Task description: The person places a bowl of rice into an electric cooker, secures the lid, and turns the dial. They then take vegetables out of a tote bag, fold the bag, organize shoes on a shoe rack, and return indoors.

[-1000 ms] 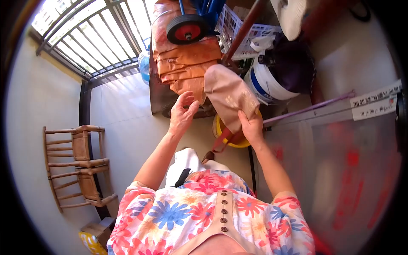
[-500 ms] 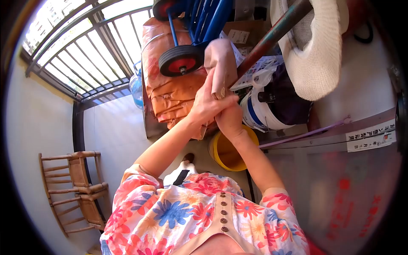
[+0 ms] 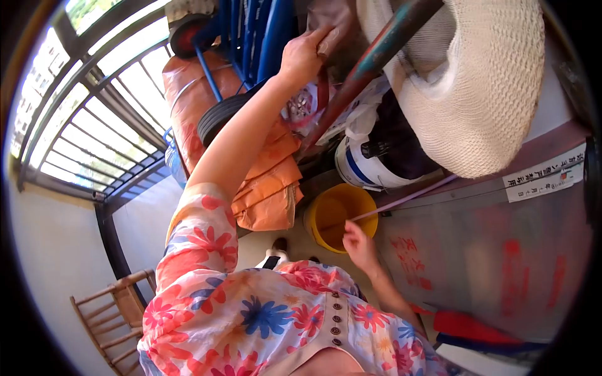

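My left hand (image 3: 305, 57) reaches up and away from me, its fingers closed on a mauve-brown piece of cloth or soft bag (image 3: 335, 28); its exact kind is unclear. Just right of that hand slants a worn red-and-green pole (image 3: 370, 62). A blue hand truck (image 3: 269, 37) stands left of the hand, its black wheel (image 3: 216, 119) partly behind my forearm. Lower down, my right hand (image 3: 360, 247) hangs beside a yellow bucket (image 3: 320, 235), fingers loosely bent and apart, with nothing visible in them. A thin purple stick (image 3: 414, 199) runs into the bucket's opening.
Folded orange sheeting (image 3: 269, 200) lies under the hand truck. A knitted cream item (image 3: 483, 119) hangs at upper right, above a white bucket (image 3: 357, 166) holding dark material. A grey panel (image 3: 464, 250) borders the right side. Bamboo chairs (image 3: 116, 313) and a window railing (image 3: 94, 144) are left.
My hands were together at the cloth. My left hand has moved up and away with it, while my right hand has let go and dropped down beside the yellow bucket. The view has shifted.
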`<state>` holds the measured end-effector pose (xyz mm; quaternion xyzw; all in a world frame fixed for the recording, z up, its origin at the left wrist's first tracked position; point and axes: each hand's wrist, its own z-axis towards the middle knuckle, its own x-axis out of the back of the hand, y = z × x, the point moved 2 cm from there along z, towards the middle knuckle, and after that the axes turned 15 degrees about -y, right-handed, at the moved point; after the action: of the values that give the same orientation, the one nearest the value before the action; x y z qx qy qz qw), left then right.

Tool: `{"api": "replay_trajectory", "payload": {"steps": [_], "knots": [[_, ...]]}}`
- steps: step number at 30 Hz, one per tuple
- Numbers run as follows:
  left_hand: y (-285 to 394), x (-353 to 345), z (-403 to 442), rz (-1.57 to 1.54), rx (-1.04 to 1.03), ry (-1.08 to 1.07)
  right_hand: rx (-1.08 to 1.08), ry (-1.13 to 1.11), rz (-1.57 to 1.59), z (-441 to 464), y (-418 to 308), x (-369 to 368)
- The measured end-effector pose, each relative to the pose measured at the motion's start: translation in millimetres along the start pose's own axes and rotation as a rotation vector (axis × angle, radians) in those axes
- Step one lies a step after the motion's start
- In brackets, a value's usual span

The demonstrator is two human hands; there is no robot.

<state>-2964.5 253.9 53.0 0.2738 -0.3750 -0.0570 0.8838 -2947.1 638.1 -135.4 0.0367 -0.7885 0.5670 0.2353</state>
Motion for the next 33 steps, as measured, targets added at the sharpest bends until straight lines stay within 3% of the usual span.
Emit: {"api": "replay_trajectory", "payload": {"steps": [2, 4, 7, 10, 12, 14, 18, 21, 23, 26, 28, 31, 32, 33], "knots": [[-17.0, -25.5, 19.6, 0.117, 0.092, -0.361, -0.106, 0.066, -0.007, -40.6, 28.8, -4.6], [-35.0, -58.8, 37.7, 0.212, -0.023, -0.674, -0.299, 0.112, 0.027, -78.7, 62.4, -15.6], [-60.5, -89.4, 50.2, 0.294, -0.124, -0.895, -0.463, 0.069, 0.126, -122.3, 92.5, -36.6], [-81.9, -102.1, 56.1, 0.299, -0.172, -0.968, -0.462, 0.112, -0.104, -139.4, 72.6, -47.9], [-96.6, -105.8, 60.4, 0.29, -0.179, -0.981, -0.373, 0.172, -0.093, -144.5, 90.6, -61.0], [-107.2, -103.5, 59.7, 0.249, -0.168, -0.96, -0.472, 0.079, -0.05, -149.7, 72.6, -50.4], [-129.8, -56.3, 30.2, 0.071, -0.112, -0.798, -0.456, 0.211, 0.011, -176.8, 83.4, -53.0], [-105.2, -19.0, -29.5, 0.065, -0.049, -0.535, -0.47, 0.332, 0.106, -222.6, 100.4, -74.6], [-69.7, -5.9, -91.8, 0.39, -0.09, -0.254, -0.503, 0.382, 0.102, -266.1, 112.4, -88.9], [-22.6, -30.5, -195.1, 0.387, -0.042, -0.229, -0.607, 0.408, 0.048, -347.3, 133.5, -127.9], [30.3, -82.1, -283.7, -0.395, 0.229, -0.522, -0.692, 0.437, 0.067, -403.7, 134.3, -153.1], [64.0, -192.5, -416.0, -0.153, -0.015, -0.794, -0.771, 0.548, 0.171, -481.3, 132.7, -198.6], [102.7, -219.1, -454.9, -0.163, -0.128, -0.906, -0.793, 0.597, 0.198, -503.6, 133.7, -211.1], [146.0, -234.4, -480.8, -0.21, -0.067, -1.115, -0.86, 0.614, 0.281, -524.9, 129.4, -221.0]]}}
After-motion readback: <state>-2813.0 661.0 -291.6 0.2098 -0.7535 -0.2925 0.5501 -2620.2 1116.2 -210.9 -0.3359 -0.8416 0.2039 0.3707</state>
